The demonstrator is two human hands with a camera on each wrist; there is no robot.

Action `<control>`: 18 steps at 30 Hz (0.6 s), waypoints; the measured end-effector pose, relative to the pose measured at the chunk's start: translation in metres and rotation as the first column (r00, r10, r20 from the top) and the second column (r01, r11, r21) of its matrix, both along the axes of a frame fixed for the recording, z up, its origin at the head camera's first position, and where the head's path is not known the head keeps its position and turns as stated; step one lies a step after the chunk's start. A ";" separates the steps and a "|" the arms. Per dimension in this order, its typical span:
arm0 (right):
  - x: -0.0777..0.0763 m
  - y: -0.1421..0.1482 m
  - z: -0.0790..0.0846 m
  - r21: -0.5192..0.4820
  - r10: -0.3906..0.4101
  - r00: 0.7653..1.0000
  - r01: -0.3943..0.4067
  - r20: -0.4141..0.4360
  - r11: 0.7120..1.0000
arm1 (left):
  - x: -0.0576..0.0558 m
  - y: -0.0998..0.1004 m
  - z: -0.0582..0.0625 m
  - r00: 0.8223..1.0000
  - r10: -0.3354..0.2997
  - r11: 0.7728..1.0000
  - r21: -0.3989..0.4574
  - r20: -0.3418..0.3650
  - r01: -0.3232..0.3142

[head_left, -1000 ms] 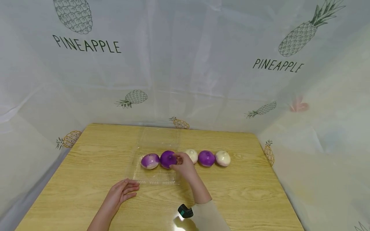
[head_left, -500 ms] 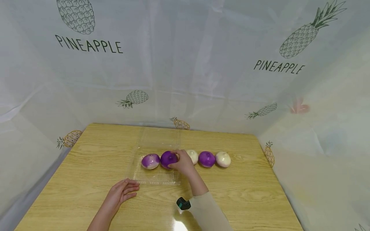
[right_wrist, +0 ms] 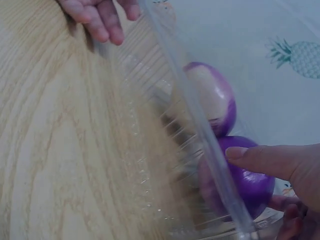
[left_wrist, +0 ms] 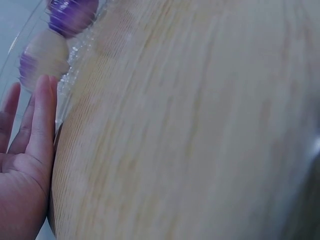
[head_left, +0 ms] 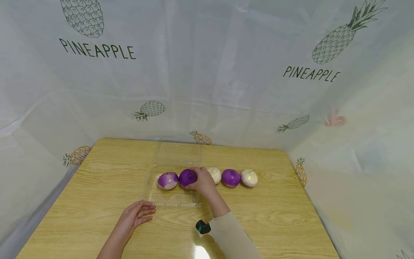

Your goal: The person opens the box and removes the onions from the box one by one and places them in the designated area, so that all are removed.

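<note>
Inside an open clear plastic box [head_left: 174, 198] on the table sit two glossy onion-like bulbs, side by side. The left bulb is a purple-and-white onion [head_left: 168, 180]; beside it is a deep purple onion [head_left: 187, 178]. My right hand [head_left: 203, 182] grips the purple onion from its right side. In the right wrist view the thumb [right_wrist: 265, 159] lies on the purple onion [right_wrist: 250, 185], with fingers partly hidden behind it. At the box's front left corner rests my left hand [head_left: 132, 216], fingers loosely extended and holding nothing.
Right of the box stand a white onion [head_left: 214, 175], partly behind my right hand, another purple onion [head_left: 231, 178] and another white onion [head_left: 249, 178], in a row. The box's clear lid [head_left: 178, 153] lies folded back. A pineapple-print sheet [head_left: 207, 79] surrounds the wooden table [head_left: 275, 216].
My right hand has moved slightly left and its fingers have come further round the purple onion. The onions and my left hand stay where they were.
</note>
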State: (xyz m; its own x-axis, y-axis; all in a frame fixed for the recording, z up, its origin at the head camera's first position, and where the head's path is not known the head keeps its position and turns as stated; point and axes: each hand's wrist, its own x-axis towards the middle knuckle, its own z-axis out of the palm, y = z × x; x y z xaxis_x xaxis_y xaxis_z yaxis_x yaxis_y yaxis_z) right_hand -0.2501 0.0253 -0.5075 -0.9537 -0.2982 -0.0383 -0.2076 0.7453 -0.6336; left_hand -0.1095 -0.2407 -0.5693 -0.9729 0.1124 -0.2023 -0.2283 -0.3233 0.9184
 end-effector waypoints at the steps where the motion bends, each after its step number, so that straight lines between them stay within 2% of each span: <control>1: 0.000 0.000 -0.001 0.014 -0.005 1.000 0.005 -0.010 1.000 | 0.000 0.000 0.000 1.000 0.000 1.000 -0.001 -0.001 0.000; 11: 0.002 -0.002 -0.008 0.074 -0.014 0.995 0.021 -0.097 0.997 | 0.000 0.000 0.000 1.000 -0.013 1.000 -0.004 -0.013 0.013; 18: 0.003 -0.002 -0.008 0.071 -0.010 0.996 0.017 -0.088 0.997 | 0.000 0.000 0.001 1.000 -0.001 1.000 -0.013 0.001 0.001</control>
